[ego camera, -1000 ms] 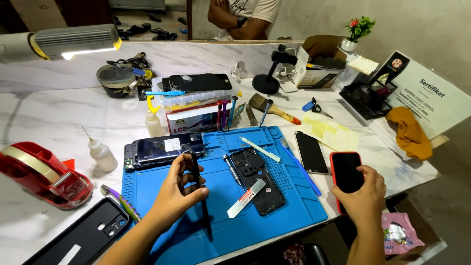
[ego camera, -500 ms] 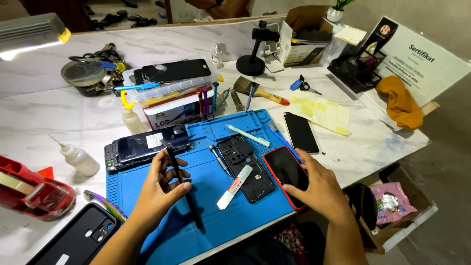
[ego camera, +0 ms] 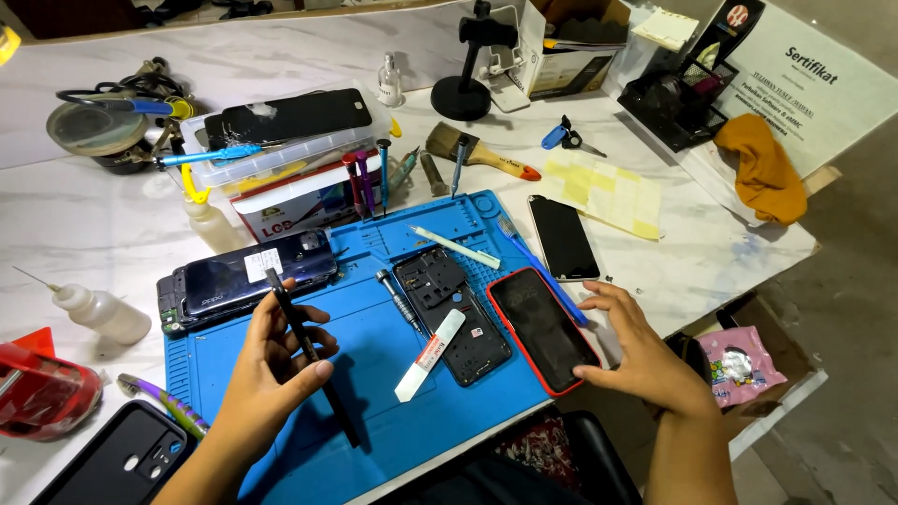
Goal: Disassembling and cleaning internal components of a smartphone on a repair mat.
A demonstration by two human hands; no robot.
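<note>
My left hand (ego camera: 271,365) grips a thin black strip-like part (ego camera: 304,341) that slants down across the blue work mat (ego camera: 374,421). Beside it lies a dark blue phone (ego camera: 248,276) at the mat's upper left. My right hand (ego camera: 636,351) rests its fingertips on the right edge of a phone in a red case (ego camera: 541,327), which lies flat with its dark screen up at the mat's right edge. Between the hands an opened black phone body (ego camera: 449,313) lies on the mat, with a white pry tool (ego camera: 428,341) across it and a small screwdriver (ego camera: 400,299) beside it.
A black phone (ego camera: 563,236) lies right of the mat. Behind are screwdrivers (ego camera: 367,178), a brush (ego camera: 477,152), a parts box (ego camera: 281,154), a glue bottle (ego camera: 98,311), a yellow cloth (ego camera: 762,173). A black phone case (ego camera: 122,458) and a red tape dispenser (ego camera: 42,393) sit at left.
My right hand has brought the red-cased phone from beyond the table edge onto the mat and laid it flat. The left hand has kept the black strip.
</note>
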